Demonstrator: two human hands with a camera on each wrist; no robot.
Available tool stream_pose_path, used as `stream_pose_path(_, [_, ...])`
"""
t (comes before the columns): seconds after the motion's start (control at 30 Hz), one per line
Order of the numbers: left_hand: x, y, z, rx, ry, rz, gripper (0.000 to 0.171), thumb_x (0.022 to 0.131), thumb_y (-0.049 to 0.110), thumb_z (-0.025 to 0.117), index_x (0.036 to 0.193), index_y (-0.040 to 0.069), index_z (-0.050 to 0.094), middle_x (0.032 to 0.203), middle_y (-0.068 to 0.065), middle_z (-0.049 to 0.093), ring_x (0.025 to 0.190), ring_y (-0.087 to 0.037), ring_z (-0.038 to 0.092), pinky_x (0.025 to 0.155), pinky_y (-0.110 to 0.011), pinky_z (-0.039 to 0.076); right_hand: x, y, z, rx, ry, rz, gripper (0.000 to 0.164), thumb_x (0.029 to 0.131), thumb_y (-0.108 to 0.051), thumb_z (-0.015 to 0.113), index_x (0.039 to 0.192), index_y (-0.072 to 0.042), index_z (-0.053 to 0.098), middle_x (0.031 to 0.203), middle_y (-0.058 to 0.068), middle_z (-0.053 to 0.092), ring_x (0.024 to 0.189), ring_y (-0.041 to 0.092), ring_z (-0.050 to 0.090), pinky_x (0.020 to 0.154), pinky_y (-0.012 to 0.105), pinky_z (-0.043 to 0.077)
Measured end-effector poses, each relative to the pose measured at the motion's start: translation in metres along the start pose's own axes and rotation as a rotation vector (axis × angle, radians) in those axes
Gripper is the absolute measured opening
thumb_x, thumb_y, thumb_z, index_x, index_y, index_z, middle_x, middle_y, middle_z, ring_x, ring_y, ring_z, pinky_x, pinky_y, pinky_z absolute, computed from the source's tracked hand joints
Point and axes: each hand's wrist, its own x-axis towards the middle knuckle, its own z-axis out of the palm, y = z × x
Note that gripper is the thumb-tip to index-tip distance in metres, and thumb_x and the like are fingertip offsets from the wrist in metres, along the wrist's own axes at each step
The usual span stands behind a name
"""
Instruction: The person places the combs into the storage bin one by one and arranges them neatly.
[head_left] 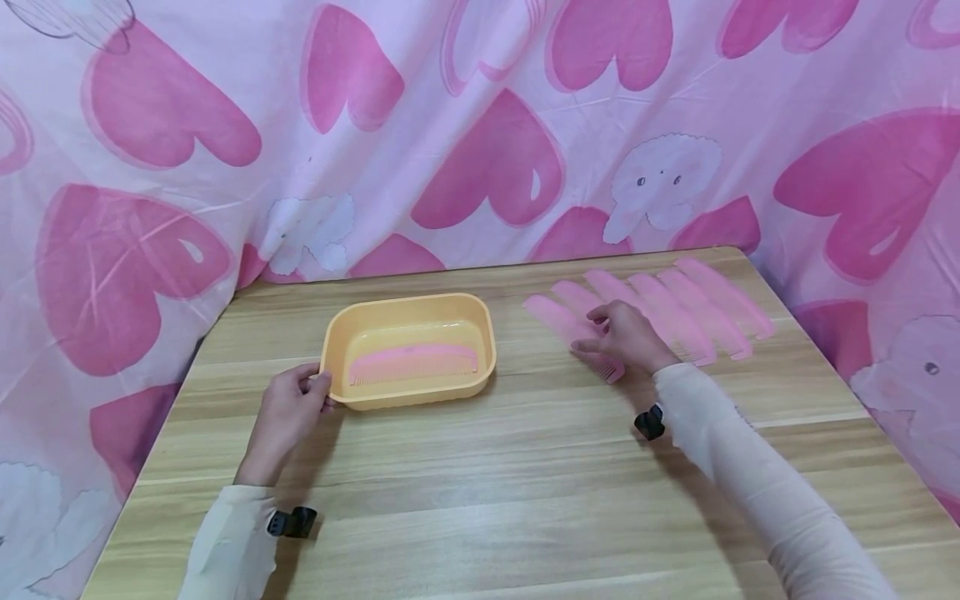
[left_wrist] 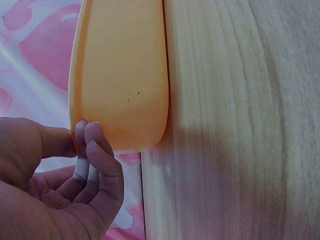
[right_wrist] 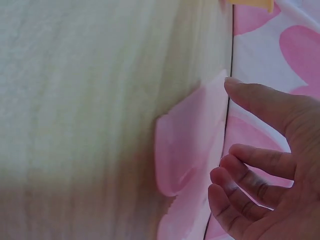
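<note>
A shallow yellow plastic basin point(head_left: 420, 395) stands on the table, and a pink comb point(head_left: 414, 358) lies inside it with its teeth toward me. At the basin's left end, my left hand point(head_left: 285, 417) pinches the rim between thumb and fingers; in the left wrist view the hand point(left_wrist: 102, 172) grips the basin wall point(left_wrist: 125, 65). My right hand point(head_left: 630, 337) is over the nearest pink comb point(head_left: 551, 315) of a slanted row. Its thumb and fingers are spread apart in the right wrist view, beside the comb point(right_wrist: 182, 140). Whether a fingertip touches the comb I cannot tell.
Several more pink combs point(head_left: 686, 312) lie side by side at the table's back right. Behind the wooden table point(head_left: 480, 492) hangs a pink curtain point(head_left: 480, 83) with hearts. A small black camera point(head_left: 292, 522) is at the left wrist, another black camera point(head_left: 649, 422) at the right.
</note>
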Motion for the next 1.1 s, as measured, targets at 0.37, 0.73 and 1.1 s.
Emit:
stream_pose_path(0.37, [0.001, 0.001, 0.000, 0.021, 0.000, 0.015, 0.044, 0.108, 0.018, 0.046, 0.139, -0.012, 0.050, 0.094, -0.016, 0.069, 0.075, -0.015, 0.065, 0.067, -0.029, 0.059, -0.002, 0.006, 0.008, -0.007, 0.023, -0.004, 0.065, 0.081, -0.029, 0.086, 0.127, 0.010, 0.062, 0.122, 0.025, 0.064, 0.109, 0.035, 0.059, 0.098, 0.050, 0.049])
stream_pose_path(0.73, [0.001, 0.001, 0.000, 0.022, -0.002, 0.017, 0.043, 0.108, 0.017, 0.045, 0.139, -0.013, 0.050, 0.092, -0.015, 0.069, 0.074, -0.015, 0.065, 0.067, -0.030, 0.058, 0.001, 0.006, 0.012, -0.053, 0.025, -0.054, 0.057, 0.082, -0.026, 0.085, 0.123, 0.009, 0.066, 0.118, 0.025, 0.066, 0.110, 0.035, 0.060, 0.097, 0.051, 0.049])
stream_pose_path(1.1, [0.001, -0.001, 0.000, 0.026, 0.001, 0.022, 0.043, 0.107, 0.017, 0.045, 0.138, -0.013, 0.051, 0.092, -0.015, 0.069, 0.073, -0.013, 0.065, 0.066, -0.029, 0.058, 0.001, 0.001, 0.013, -0.042, -0.005, -0.111, 0.049, 0.083, -0.019, 0.084, 0.120, 0.009, 0.067, 0.111, 0.022, 0.068, 0.099, 0.030, 0.060, 0.091, 0.048, 0.051])
